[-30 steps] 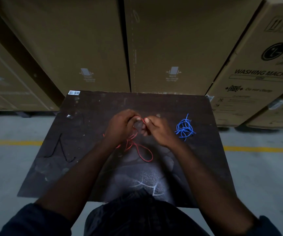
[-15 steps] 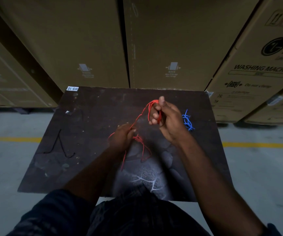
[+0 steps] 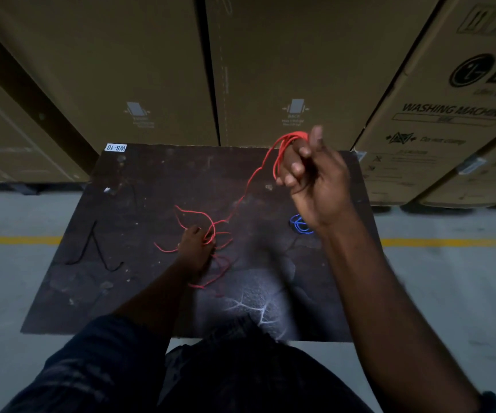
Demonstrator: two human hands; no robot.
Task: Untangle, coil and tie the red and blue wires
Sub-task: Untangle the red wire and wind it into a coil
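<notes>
The red wire [image 3: 242,198] runs taut from a loose tangle on the dark board [image 3: 157,180] up to my right hand [image 3: 312,177]. That hand is raised above the board's far right and grips a looped bundle of the red wire over its fingers. My left hand [image 3: 194,248] rests on the board's middle and pinches the red tangle, whose loops spread around it. The blue wire [image 3: 298,225] lies in a small bundle on the board, mostly hidden behind my right wrist.
A black wire [image 3: 97,251] lies bent on the board's left side. A white label [image 3: 116,147] marks the far left corner. Tall cardboard boxes [image 3: 270,70] stand right behind the board. Grey floor with a yellow line [image 3: 17,240] surrounds it.
My right hand has risen up and away to the far right, drawing the red wire out of the tangle. My left hand dropped to the board, holding the tangle down.
</notes>
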